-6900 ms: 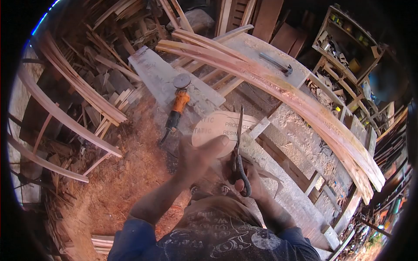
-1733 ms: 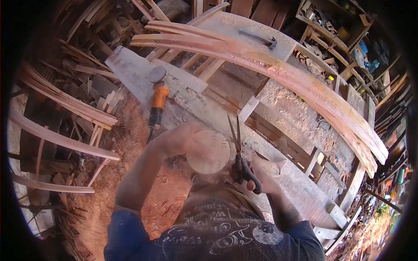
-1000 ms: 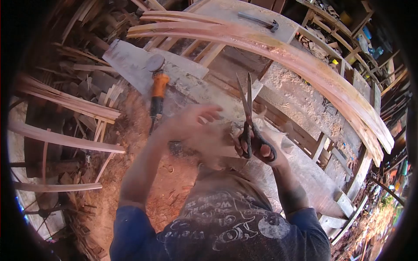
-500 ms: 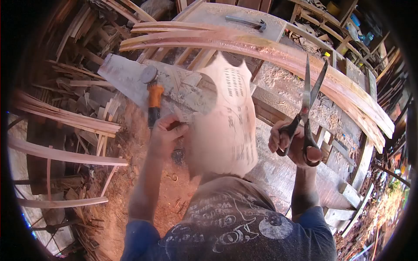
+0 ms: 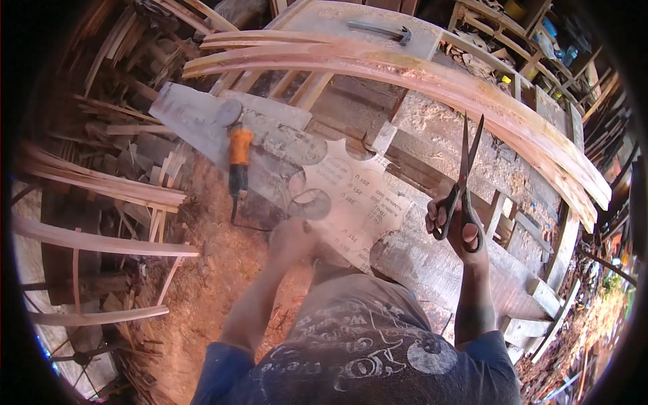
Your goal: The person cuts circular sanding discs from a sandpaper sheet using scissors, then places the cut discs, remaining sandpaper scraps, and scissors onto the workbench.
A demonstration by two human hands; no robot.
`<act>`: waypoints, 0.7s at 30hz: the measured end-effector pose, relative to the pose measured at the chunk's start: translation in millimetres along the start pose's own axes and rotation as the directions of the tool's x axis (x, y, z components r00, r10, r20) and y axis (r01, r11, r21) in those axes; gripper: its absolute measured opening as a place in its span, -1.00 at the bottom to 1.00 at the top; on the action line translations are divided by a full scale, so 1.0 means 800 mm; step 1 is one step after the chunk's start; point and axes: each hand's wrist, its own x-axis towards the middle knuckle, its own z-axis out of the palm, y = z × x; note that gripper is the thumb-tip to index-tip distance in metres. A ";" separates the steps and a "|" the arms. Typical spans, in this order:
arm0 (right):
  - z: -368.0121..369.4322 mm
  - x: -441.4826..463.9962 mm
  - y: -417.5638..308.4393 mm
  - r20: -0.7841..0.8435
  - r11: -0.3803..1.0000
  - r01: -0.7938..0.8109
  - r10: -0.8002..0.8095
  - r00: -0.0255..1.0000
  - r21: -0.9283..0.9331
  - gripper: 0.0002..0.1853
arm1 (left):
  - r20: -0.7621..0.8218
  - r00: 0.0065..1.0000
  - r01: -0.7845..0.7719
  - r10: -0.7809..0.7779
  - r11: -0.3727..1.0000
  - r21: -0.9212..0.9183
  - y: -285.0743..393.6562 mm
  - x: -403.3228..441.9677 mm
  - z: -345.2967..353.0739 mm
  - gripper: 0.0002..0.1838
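From where I stand, the person's right hand (image 5: 460, 226) is wrapped around a pair of dark-handled steel scissors (image 5: 463, 181), fingers threaded through the loops, the long, narrow blades pointing up and slightly parted. The left hand (image 5: 294, 236) is a blur at the lower left edge of a thin tan sheet printed with dark lettering (image 5: 358, 196); I can't tell whether its fingers are pinched on it. The sheet is in front of the person's waist, above a long, dusty grey board (image 5: 432, 253), its outline eaten into rounded bites with sharp spurs between them. To the left lies an orange-and-black power tool with a round grey disc (image 5: 239, 147), a dark cord trailing from its end. Beyond the sheet, long, curved, pinkish wooden planks (image 5: 405, 71) sweep across the bench, rough along their faces, with a metal claw hammer (image 5: 379, 30) behind them. Reddish shavings and sawdust (image 5: 196, 277) carpet the ground.
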 end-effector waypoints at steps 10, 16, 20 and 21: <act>-0.001 -0.052 0.005 0.009 0.986 -0.090 0.092 0.996 -0.142 -0.17 | -0.224 0.953 -0.129 0.202 0.944 0.303 0.082 0.158 -0.004 -0.34; -0.011 -0.085 0.015 -0.109 0.990 -0.095 0.083 0.991 -0.108 -0.17 | -0.109 0.957 -0.174 0.268 0.835 0.522 0.086 0.195 0.000 -0.41; 0.000 -0.092 0.013 -0.125 0.993 -0.092 0.082 0.989 -0.075 -0.19 | 0.278 0.939 -0.216 0.202 0.976 0.018 0.116 0.191 -0.070 -0.60; 0.001 -0.091 0.012 -0.089 0.993 -0.100 0.094 0.992 -0.065 -0.19 | 0.354 0.896 -0.212 0.268 0.959 -0.190 0.126 0.179 -0.085 -0.58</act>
